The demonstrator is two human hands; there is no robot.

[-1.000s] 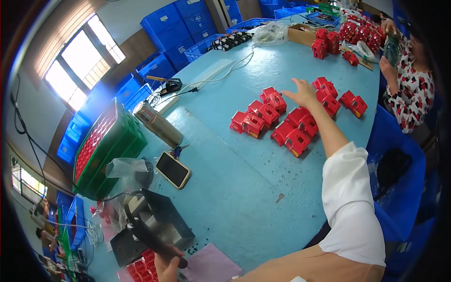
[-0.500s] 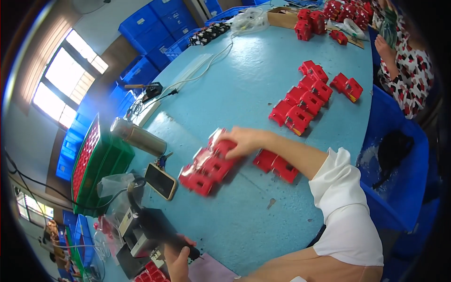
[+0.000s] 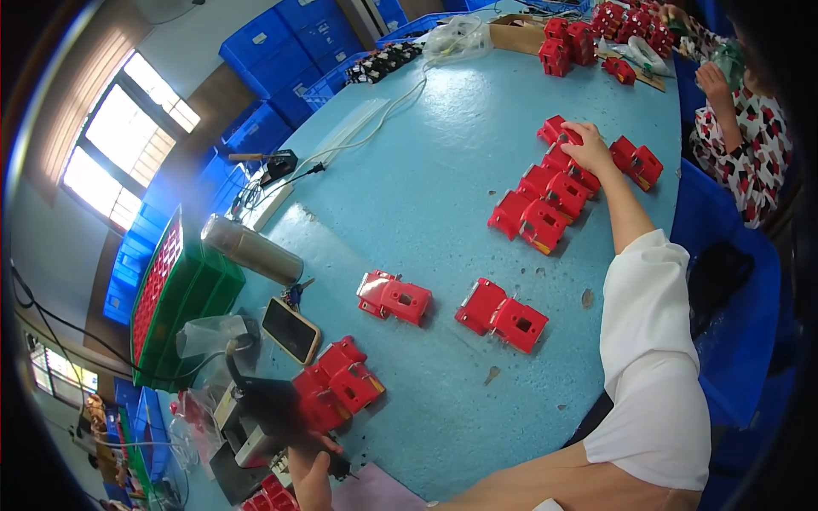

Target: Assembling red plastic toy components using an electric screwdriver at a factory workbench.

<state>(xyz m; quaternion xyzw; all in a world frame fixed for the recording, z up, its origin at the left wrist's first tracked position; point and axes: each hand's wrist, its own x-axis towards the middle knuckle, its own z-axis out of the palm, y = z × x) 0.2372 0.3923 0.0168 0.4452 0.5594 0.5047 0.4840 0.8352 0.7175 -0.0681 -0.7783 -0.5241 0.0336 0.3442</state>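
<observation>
My left hand (image 3: 312,477), low in the view, is wrapped round a black corded tool (image 3: 281,407) with a thin tip, which looks like an electric screwdriver. My right arm reaches far right. There my right hand (image 3: 590,152) has its fingers closed on a red plastic housing (image 3: 573,163), shaped like a toy truck cab, in a close row of several. Nearer, a red pair (image 3: 336,383) lies beside the tool, partly hidden by it. One more housing (image 3: 394,298) and another (image 3: 503,315) lie apart on the blue table (image 3: 434,400).
A metal flask (image 3: 253,249), a phone (image 3: 291,330) and a green crate (image 3: 192,294) line the left side. A white cable (image 3: 399,100) runs along the far edge. More red parts (image 3: 567,47) stand at the back, near a person in a patterned sleeve (image 3: 741,136).
My right hand has left the nearer red housings and moved far right to the row. The nearer cluster has been parted, with two now close to the tool. My left hand has barely moved.
</observation>
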